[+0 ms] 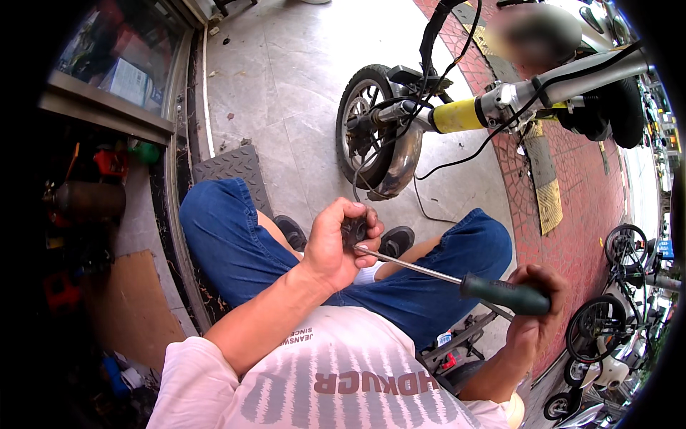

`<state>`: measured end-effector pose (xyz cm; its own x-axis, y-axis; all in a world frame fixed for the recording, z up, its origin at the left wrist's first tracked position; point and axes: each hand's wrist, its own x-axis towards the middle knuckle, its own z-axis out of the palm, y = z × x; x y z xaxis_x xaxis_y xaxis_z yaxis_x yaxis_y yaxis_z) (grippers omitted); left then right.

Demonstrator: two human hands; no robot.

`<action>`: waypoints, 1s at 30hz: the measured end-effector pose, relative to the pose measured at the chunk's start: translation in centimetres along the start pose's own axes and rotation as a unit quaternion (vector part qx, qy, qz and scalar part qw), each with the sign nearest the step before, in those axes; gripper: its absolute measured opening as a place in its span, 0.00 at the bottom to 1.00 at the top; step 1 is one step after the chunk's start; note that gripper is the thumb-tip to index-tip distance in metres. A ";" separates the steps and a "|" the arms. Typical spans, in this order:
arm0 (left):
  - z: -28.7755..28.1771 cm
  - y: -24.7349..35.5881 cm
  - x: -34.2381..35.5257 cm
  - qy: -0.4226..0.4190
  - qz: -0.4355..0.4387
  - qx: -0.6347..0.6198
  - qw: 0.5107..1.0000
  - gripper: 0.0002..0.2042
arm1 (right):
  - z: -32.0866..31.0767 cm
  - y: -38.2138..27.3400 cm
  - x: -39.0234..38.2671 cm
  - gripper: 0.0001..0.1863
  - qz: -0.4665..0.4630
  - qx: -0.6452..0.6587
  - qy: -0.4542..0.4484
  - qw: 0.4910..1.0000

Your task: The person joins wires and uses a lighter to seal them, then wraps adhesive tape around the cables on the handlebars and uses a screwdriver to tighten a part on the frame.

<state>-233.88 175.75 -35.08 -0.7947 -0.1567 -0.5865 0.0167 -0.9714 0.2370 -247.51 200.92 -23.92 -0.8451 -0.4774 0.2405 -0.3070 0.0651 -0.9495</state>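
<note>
Bike (pixel 400 121) first: it lies on the paving in front of your knees, its front wheel (pixel 371 132) turned toward you and the yellow-gripped handlebar (pixel 500 104) reaching off to the right. Your left hand (pixel 336 243) is clenched around a small dark part (pixel 355 230), held over your lap just below the wheel. Your right hand (pixel 536 300) grasps the green handle of a long screwdriver (pixel 457 279), whose tip meets the part right at your left fingers. If you push hard and the tip slips off, the shaft could jab your left palm or fingers, or knock the part loose onto the ground.
</note>
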 end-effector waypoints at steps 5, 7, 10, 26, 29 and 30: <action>0.4 0.3 0.0 -0.012 0.005 -0.002 1.000 0.18 | -1.3 0.8 -0.2 0.32 -0.034 -0.050 -0.039 0.997; 0.8 0.3 0.2 -0.016 0.003 0.010 1.000 0.18 | 0.8 -0.3 0.2 0.32 -0.034 -0.003 -0.006 0.999; 0.4 0.3 0.2 -0.026 0.006 0.009 1.000 0.17 | -1.8 0.2 0.5 0.33 0.018 -0.024 -0.026 0.999; 1.1 1.2 0.3 0.000 -0.017 0.002 1.000 0.14 | -1.9 -0.3 0.7 0.31 0.068 0.009 -0.068 0.995; 1.3 1.3 0.4 0.003 -0.021 0.009 1.000 0.14 | -2.3 0.8 0.4 0.37 -0.008 0.008 -0.082 0.997; 1.4 1.2 0.5 0.003 -0.023 0.013 1.000 0.14 | -1.2 0.4 0.8 0.34 -0.015 0.027 -0.076 0.997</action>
<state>-235.13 174.74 -34.04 -0.7901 -0.1138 -0.6023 -0.0352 -0.9726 0.2300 -248.85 201.60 -23.88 -0.7587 -0.6056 0.2401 -0.3046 0.0040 -0.9525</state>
